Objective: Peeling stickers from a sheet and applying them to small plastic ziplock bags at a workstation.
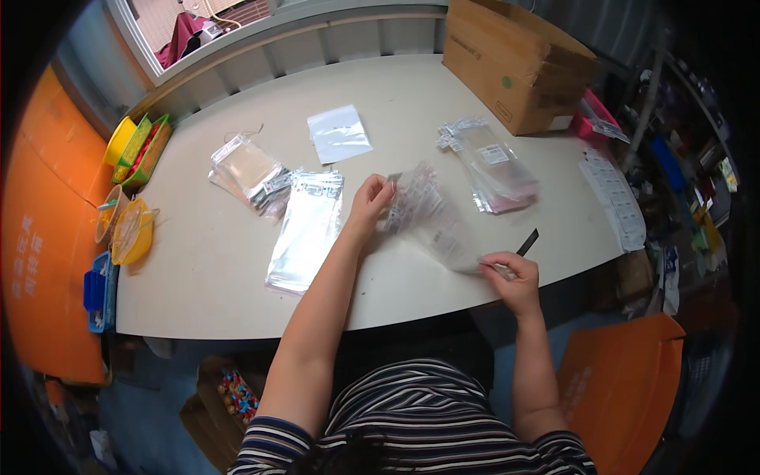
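Between my hands a clear plastic bag with some print is stretched at a slant over the table, slightly blurred. My left hand is closed on its upper left end. At the opposite lower corner my right hand pinches the film. A slim dark flat tool sticks out of that same hand; its kind I cannot make out. Just left of my left forearm lies a stack of silvery bags. Beyond it is a pile of clear bags, and another bag stack rests to the right.
A white plastic sheet or bag lies farther back on the table. A cardboard box occupies the far right corner, beside a pink bin and a printed paper sheet. Yellow, green and blue baskets line the left edge.
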{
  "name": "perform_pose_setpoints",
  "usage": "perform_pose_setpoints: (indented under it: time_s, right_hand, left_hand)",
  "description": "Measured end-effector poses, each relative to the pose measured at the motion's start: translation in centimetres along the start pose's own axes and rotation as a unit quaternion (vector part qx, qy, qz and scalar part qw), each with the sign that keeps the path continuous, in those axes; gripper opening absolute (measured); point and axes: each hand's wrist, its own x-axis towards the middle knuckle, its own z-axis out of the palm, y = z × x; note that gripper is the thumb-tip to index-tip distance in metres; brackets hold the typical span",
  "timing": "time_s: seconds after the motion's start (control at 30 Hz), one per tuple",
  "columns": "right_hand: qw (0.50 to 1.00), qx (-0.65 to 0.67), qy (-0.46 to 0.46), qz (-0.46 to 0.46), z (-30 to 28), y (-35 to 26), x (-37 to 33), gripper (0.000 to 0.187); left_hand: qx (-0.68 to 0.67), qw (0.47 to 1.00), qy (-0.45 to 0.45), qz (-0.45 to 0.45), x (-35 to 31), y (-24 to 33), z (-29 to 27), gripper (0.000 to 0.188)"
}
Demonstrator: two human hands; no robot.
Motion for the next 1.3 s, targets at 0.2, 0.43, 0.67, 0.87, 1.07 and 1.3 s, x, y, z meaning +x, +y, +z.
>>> perform_pose_setpoints:
  time_s: [0.2,0.43,0.67,0.87,1.07,1.3]
  right_hand:
    - [0.997,-0.025,-0.034,-0.060,-1.9,-0.8,-0.2,0.014]
    - [0.996,-0.083,-0.003,0.041,-4.0,-1.4,0.0,0.031]
    - [0.954,-0.254,-0.129,0.088,-4.0,-3.9,5.0,0.065]
    - [0.936,-0.156,-0.242,0.202,-1.6,0.9,10.8,0.054]
    - [0.893,-0.098,-0.282,0.337,-2.3,4.1,10.2,0.018]
    - [0.940,-0.108,-0.233,0.222,-0.6,3.2,9.9,0.017]
  left_hand:
    - [0.032,0.997,-0.066,-0.004,-0.3,4.1,2.1,0.025]
    - [0.109,0.976,-0.137,-0.130,-1.8,5.9,0.0,0.019]
    - [0.115,0.965,-0.211,-0.106,-2.0,5.0,0.4,0.025]
    - [0.137,0.984,0.023,-0.115,-1.8,4.0,1.4,0.041]
    - [0.019,0.976,0.062,-0.206,-2.2,5.5,1.6,0.060]
    - [-0.007,0.983,-0.007,-0.183,-2.2,4.6,1.5,0.046]
